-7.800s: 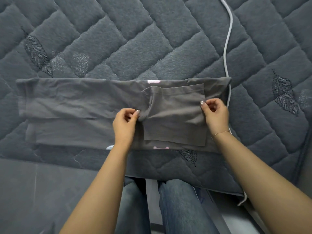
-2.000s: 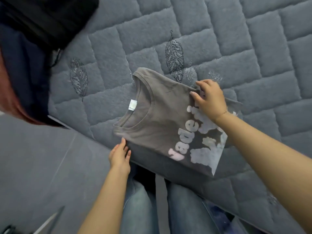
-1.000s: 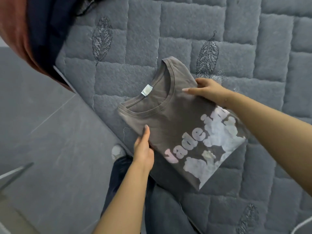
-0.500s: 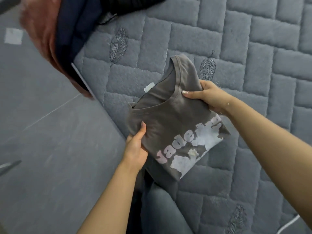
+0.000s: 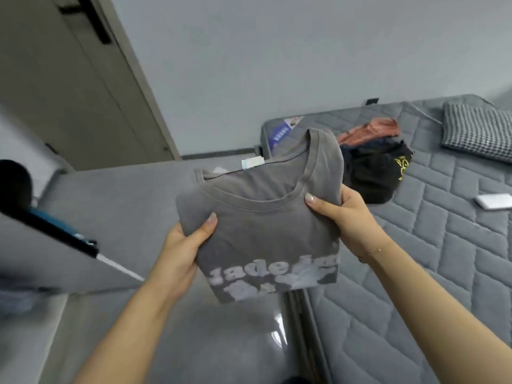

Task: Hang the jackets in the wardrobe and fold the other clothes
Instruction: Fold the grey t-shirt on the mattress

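Folded grey T-shirt [image 5: 266,231] is now up in the air in front of me, off the bed [image 5: 443,259] where it lay flat half a second ago, neck up, print facing me. My left hand [image 5: 180,253] grips its left edge, thumb curled over the front, fingers hidden behind the cloth. My right hand [image 5: 343,214] grips the right edge by the collar the same way, thumb on top. Both hands closed round the shirt, nothing else in them. View has swung up from the bed too: I now see the wall, the floor and a door [image 5: 69,79] on the left

Meaning for the task, as I judge it: this shirt's fold is finished and it's being carried off to be put down somewhere, where I can't tell. Risk is the fold sagging open while it hangs between two pinches

Farther out on the bed: a pile of clothes [image 5: 374,162], black, dark blue and rust-coloured, not yet dealt with, likely the jackets to hang. A checked pillow [image 5: 476,131] at the far right, a white phone-like thing [image 5: 493,201] near the edge of view
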Demonstrator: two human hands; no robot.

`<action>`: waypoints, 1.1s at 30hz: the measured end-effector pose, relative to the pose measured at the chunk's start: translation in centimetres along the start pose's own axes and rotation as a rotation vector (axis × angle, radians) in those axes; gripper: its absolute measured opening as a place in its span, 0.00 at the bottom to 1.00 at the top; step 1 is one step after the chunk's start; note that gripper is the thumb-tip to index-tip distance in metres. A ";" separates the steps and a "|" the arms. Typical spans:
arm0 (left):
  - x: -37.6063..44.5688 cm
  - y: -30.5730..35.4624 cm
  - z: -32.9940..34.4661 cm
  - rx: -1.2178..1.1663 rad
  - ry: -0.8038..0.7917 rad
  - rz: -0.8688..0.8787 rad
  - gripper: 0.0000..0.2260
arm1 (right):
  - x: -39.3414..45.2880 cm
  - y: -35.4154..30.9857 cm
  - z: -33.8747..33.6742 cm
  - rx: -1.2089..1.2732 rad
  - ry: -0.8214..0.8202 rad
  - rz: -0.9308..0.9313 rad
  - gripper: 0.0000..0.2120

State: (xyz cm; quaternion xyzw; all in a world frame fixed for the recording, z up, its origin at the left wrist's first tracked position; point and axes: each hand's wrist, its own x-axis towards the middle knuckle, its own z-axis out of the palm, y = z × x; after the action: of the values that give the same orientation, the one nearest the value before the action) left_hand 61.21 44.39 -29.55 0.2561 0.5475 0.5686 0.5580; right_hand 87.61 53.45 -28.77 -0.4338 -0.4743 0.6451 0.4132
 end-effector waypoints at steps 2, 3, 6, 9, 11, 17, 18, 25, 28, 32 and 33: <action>-1.9 6.0 -3.3 0.013 0.083 0.110 0.17 | 1.2 -4.0 5.7 0.014 -0.103 -0.042 0.18; -2.9 8.7 -4.9 0.016 0.127 0.158 0.18 | 1.8 -5.7 8.4 0.017 -0.155 -0.056 0.19; -6.0 15.8 -9.1 -0.003 0.263 0.279 0.19 | 3.7 -10.2 16.4 0.025 -0.293 -0.089 0.24; -9.5 21.3 -12.6 0.008 0.385 0.392 0.27 | 5.3 -14.2 23.5 0.016 -0.463 -0.134 0.21; -12.4 24.5 -15.0 0.006 0.496 0.483 0.28 | 6.0 -16.7 28.8 0.006 -0.615 -0.163 0.21; -20.8 32.4 -20.5 0.015 0.785 0.734 0.21 | 5.3 -22.4 44.5 0.059 -0.930 -0.274 0.14; -22.1 33.5 -21.5 0.022 0.830 0.771 0.21 | 4.8 -23.1 47.1 0.074 -0.972 -0.290 0.13; -29.6 40.4 -30.0 0.115 1.060 0.879 0.22 | 1.3 -26.8 64.2 0.134 -1.156 -0.384 0.22; -31.5 43.4 -34.2 0.170 1.104 0.938 0.21 | 0.2 -27.7 70.9 0.162 -1.204 -0.409 0.21; -33.3 47.9 -40.0 0.239 1.139 1.019 0.14 | -1.0 -29.6 79.4 0.186 -1.236 -0.462 0.23; -33.8 49.2 -41.4 0.252 1.143 1.035 0.15 | -1.3 -30.4 81.5 0.193 -1.242 -0.477 0.23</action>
State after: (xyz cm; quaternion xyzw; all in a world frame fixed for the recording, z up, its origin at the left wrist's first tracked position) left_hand 14.72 10.45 14.82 0.2078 0.6213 0.7337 -0.1803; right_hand 14.14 37.92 15.05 0.1734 -0.6468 0.7056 0.2317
